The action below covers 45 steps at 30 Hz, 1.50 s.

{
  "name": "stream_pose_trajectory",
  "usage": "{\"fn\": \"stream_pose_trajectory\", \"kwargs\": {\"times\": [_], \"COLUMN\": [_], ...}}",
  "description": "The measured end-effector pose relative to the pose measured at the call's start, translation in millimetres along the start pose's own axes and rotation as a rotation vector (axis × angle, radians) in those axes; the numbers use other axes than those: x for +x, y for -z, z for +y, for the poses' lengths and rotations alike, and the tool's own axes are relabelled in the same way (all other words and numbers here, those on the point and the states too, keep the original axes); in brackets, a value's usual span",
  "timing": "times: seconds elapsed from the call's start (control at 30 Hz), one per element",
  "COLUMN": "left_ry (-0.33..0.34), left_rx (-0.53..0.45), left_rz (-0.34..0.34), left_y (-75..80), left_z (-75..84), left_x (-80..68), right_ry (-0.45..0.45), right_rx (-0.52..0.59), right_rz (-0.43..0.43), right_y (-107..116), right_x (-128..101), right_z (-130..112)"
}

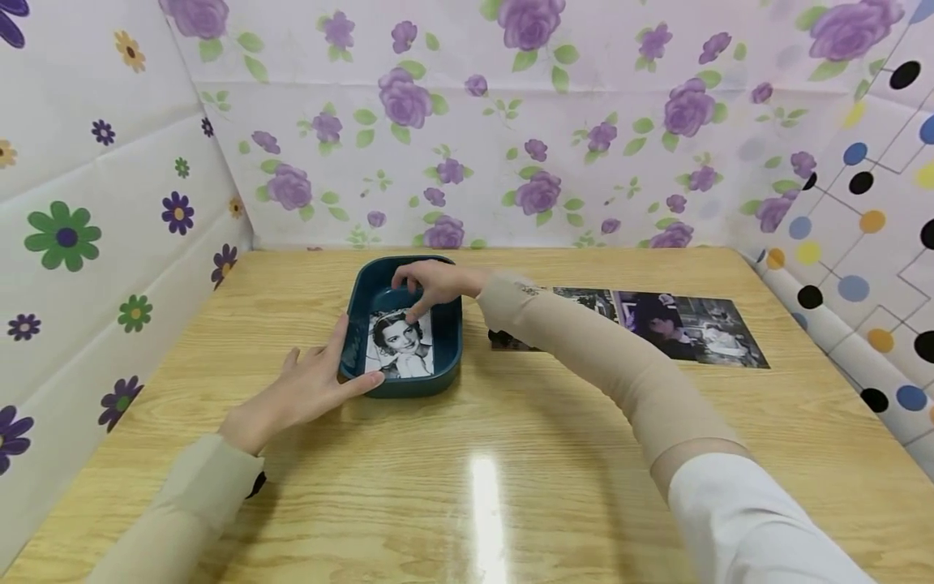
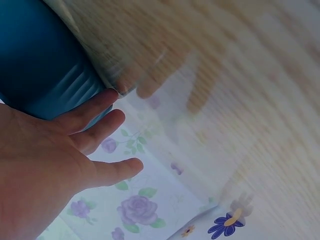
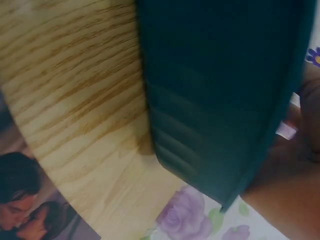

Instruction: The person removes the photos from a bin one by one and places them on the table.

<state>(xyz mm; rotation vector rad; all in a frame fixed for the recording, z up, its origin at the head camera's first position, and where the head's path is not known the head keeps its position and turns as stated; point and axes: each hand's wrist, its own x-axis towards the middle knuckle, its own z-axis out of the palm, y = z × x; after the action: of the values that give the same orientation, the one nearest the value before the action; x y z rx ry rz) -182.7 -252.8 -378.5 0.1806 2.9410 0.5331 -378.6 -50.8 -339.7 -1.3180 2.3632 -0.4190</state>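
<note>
Hands: left point(image 1: 310, 388) flat against tray point(image 1: 447, 337), right point(image 1: 430, 285) pinching photo point(image 1: 400, 345).

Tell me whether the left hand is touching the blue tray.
Touching. In the head view the left hand lies flat against the blue tray at its left wall and near corner; the left wrist view shows its fingertips on the ribbed wall.
</note>
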Motion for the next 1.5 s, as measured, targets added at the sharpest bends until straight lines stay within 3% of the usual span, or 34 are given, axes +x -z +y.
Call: {"fn": "stream_pose_trajectory", "kwargs": {"times": [0.17,0.33,1.03,1.27,1.5], "left_ry": [-0.008,-0.010,-0.005,-0.005,-0.004], "left_rx": [-0.017,-0.020,-0.035,-0.036,-0.024], "left_rz": [-0.001,-0.003,-0.001,0.004,0.007], "left_y": [-0.5,-1.6,-1.1,-0.7,-1.7], "left_z": [0.2,-1.0,-2.5,-3.8,-4.0], "left_x": [0.9,0.3,0.9,2.4,3.0], "right_ry": [-0.073,-0.114,-0.152,-0.147,-0.031], "right_rx": [-0.106,-0.132,-0.218,-0.146,0.137], "right_rz": [-0.122,-0.166,-0.108,-0.038,0.008], "right_y": [-7.1,-11.3,-15.1,-14.1,-8.8], "right_x": [11.9,19.6,22.5,18.6,6.8], "right_z": [0.4,0.5,-2.5,-1.4,0.3]}}
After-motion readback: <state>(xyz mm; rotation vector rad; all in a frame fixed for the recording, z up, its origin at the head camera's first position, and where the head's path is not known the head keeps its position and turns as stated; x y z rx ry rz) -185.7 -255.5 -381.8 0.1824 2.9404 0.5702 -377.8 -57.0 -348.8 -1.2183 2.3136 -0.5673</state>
